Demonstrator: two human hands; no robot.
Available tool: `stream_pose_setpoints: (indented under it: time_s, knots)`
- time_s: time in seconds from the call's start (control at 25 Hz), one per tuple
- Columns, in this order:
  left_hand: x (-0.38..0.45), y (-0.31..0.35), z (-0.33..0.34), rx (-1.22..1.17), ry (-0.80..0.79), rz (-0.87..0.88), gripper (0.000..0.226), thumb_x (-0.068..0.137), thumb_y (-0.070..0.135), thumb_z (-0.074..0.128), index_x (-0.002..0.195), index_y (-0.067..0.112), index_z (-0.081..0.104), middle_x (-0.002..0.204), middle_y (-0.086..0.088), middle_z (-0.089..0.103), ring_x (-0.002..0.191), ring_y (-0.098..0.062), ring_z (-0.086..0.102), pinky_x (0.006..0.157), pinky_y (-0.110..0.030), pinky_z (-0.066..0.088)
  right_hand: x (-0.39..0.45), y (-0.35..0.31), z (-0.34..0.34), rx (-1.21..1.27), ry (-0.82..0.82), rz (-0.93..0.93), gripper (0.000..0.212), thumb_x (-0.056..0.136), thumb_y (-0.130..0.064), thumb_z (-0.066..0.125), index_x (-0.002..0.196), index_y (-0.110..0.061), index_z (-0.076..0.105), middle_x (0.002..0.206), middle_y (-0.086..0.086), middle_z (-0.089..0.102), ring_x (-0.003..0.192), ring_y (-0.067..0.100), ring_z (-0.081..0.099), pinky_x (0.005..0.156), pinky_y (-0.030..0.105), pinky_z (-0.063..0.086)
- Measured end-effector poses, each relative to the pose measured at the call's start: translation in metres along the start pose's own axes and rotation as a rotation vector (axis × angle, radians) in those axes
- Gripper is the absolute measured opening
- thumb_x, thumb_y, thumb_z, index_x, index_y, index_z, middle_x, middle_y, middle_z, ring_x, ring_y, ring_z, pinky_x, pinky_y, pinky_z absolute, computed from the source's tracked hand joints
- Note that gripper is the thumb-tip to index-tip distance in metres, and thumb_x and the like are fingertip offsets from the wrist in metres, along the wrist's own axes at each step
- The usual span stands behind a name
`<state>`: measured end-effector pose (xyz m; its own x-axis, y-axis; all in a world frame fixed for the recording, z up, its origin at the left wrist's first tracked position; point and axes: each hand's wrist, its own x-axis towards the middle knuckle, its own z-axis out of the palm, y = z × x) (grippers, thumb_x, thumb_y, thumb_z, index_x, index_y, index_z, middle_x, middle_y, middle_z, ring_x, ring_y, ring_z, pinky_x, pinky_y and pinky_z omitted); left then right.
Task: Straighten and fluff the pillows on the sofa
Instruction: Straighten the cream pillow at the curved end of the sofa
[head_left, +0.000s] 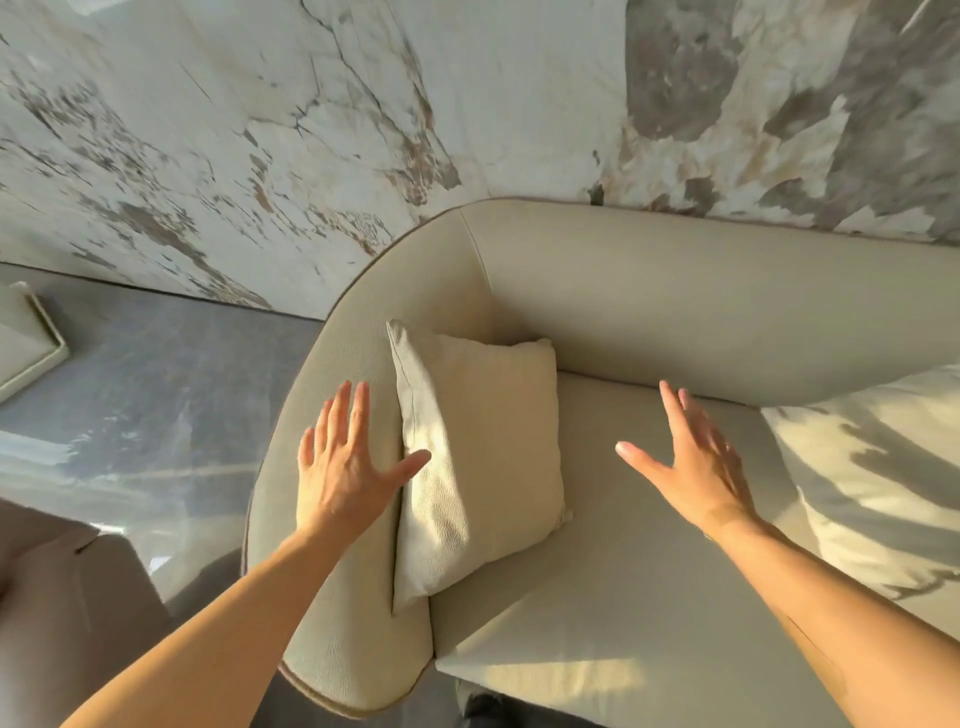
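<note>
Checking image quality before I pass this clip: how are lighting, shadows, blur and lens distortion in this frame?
Head view: warm low sunlight with hard shadow streaks across the second pillow at right and a shadow edge on the cream pillow; strong wide-angle bending of the sofa back and marble wall; slight motion blur on the right hand, the left hand sharper; the floor shows soft glare.

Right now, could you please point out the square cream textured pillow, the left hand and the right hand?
square cream textured pillow (483, 457), head view, front face.
left hand (343, 473), head view, back.
right hand (696, 467), head view, back.
</note>
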<state>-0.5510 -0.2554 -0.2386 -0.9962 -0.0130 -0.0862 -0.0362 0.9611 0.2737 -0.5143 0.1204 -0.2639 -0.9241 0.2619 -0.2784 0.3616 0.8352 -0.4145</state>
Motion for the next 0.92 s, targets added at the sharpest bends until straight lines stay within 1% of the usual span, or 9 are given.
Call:
stream_pose_setpoints:
  time_s: [0.12,0.24,0.32,0.4,0.48,0.56,0.64,0.72,0.92]
  knots:
    - [0.022,0.014,0.049,-0.105,-0.024,-0.08,0.114,0.071,0.088,0.041,0.156,0.026,-0.001,0.165,0.0,0.006,0.15,-0.021,0.011,0.12,-0.044,0.018,0.045,0.019,0.049,0.179,-0.157,0.104,0.095,0.072,-0.081,0.048,0.148,-0.049,0.0,0.161,-0.009,0.014,0.141,0.023,0.033,0.103,0.046,0.038]
    - [0.039,0.026,0.088,-0.232,-0.028,-0.229,0.113,0.07,0.083,0.052,0.155,0.029,0.0,0.163,0.001,0.013,0.147,-0.022,0.018,0.115,-0.047,0.029,0.089,0.025,0.097,0.342,-0.3,0.178,0.098,0.075,-0.074,0.054,0.152,-0.039,0.005,0.159,0.0,0.024,0.141,0.026,0.034,0.109,0.044,0.033]
    - [0.048,0.03,0.108,-0.235,0.018,-0.278,0.112,0.069,0.079,0.057,0.155,0.028,0.005,0.161,0.001,0.018,0.144,-0.023,0.021,0.115,-0.046,0.028,0.117,0.02,0.126,0.415,-0.392,0.207,0.097,0.079,-0.07,0.055,0.154,-0.033,0.007,0.159,0.003,0.027,0.142,0.028,0.032,0.112,0.042,0.027]
    - [0.052,0.033,0.119,-0.232,0.052,-0.283,0.112,0.069,0.077,0.06,0.155,0.027,0.008,0.158,-0.001,0.022,0.142,-0.024,0.022,0.114,-0.044,0.026,0.138,0.011,0.15,0.503,-0.451,0.213,0.096,0.08,-0.066,0.058,0.155,-0.029,0.009,0.158,0.004,0.029,0.141,0.028,0.034,0.112,0.042,0.03]
    - [0.053,0.036,0.124,-0.249,0.067,-0.287,0.113,0.069,0.076,0.061,0.155,0.027,0.007,0.157,-0.002,0.022,0.142,-0.024,0.022,0.115,-0.043,0.025,0.148,0.004,0.164,0.634,-0.497,0.241,0.102,0.073,-0.066,0.065,0.154,-0.033,0.013,0.155,0.002,0.033,0.136,0.028,0.041,0.105,0.046,0.04]
    - [0.053,0.037,0.126,-0.264,0.084,-0.294,0.112,0.07,0.074,0.063,0.155,0.027,0.008,0.156,-0.001,0.023,0.142,-0.024,0.023,0.114,-0.042,0.025,0.151,0.0,0.172,0.754,-0.566,0.273,0.112,0.059,-0.072,0.071,0.151,-0.042,0.016,0.154,0.0,0.034,0.135,0.028,0.04,0.106,0.051,0.039]
    - [0.053,0.038,0.125,-0.285,0.088,-0.299,0.111,0.071,0.072,0.065,0.155,0.028,0.008,0.156,0.0,0.023,0.142,-0.023,0.023,0.114,-0.043,0.026,0.154,0.0,0.177,0.912,-0.605,0.34,0.116,0.052,-0.072,0.076,0.149,-0.049,0.016,0.157,-0.004,0.028,0.142,0.027,0.03,0.111,0.057,0.028]
    - [0.052,0.04,0.124,-0.306,0.085,-0.307,0.11,0.071,0.07,0.066,0.155,0.029,0.008,0.156,0.002,0.023,0.142,-0.021,0.024,0.114,-0.044,0.028,0.159,0.001,0.182,1.043,-0.592,0.404,0.113,0.056,-0.07,0.075,0.149,-0.05,0.012,0.16,-0.005,0.021,0.145,0.027,0.022,0.113,0.059,0.02]
    - [0.054,0.042,0.121,-0.361,0.084,-0.308,0.106,0.071,0.065,0.069,0.154,0.03,0.012,0.152,0.002,0.029,0.139,-0.019,0.034,0.109,-0.049,0.036,0.168,-0.011,0.187,1.133,-0.624,0.411,0.105,0.065,-0.066,0.073,0.15,-0.045,0.016,0.152,-0.005,0.035,0.137,0.026,0.035,0.105,0.058,0.031]
